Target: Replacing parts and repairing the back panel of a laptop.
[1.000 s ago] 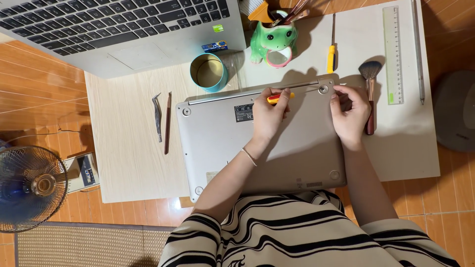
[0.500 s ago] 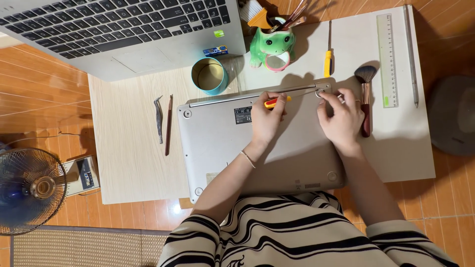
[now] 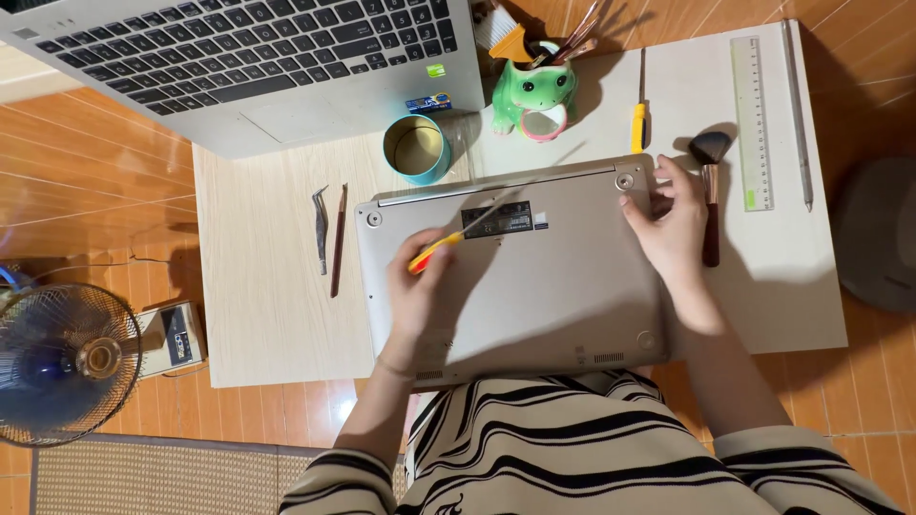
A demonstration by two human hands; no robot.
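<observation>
- The upturned silver laptop (image 3: 534, 277) lies bottom-side up in the middle of the pale desk (image 3: 267, 315), its near edge just above the striped clothing at the bottom of the frame.
- The left hand (image 3: 415, 296) is curled around a screwdriver (image 3: 458, 234) with a red and yellow handle — the shaft slants up and to the right across the laptop's base, over a dark rectangular label (image 3: 504, 219) near the top edge.
- The right hand (image 3: 673, 224) rests on the laptop's upper right corner, fingers loosely bent by a round rubber foot (image 3: 625, 180); I cannot tell whether it grips anything.
- Just right of that hand lies a make-up brush (image 3: 710, 195), almost touching it; further right, a pale green ruler (image 3: 752, 119) and a thin grey rod (image 3: 797, 105).
- Above the laptop: a teal cup (image 3: 417, 150), a green frog-shaped holder (image 3: 536, 95) with brushes in it, and a second screwdriver with a yellow handle (image 3: 638, 119).
- Left of the laptop lie tweezers (image 3: 322, 227) and a slim brown stick (image 3: 338, 238), side by side.
- An open laptop (image 3: 248, 57) fills the upper left, with two small stickers — one green, one blue — at its right corner.
- A fan (image 3: 62, 362) stands on the floor at lower left, beside a small box (image 3: 172, 339).
</observation>
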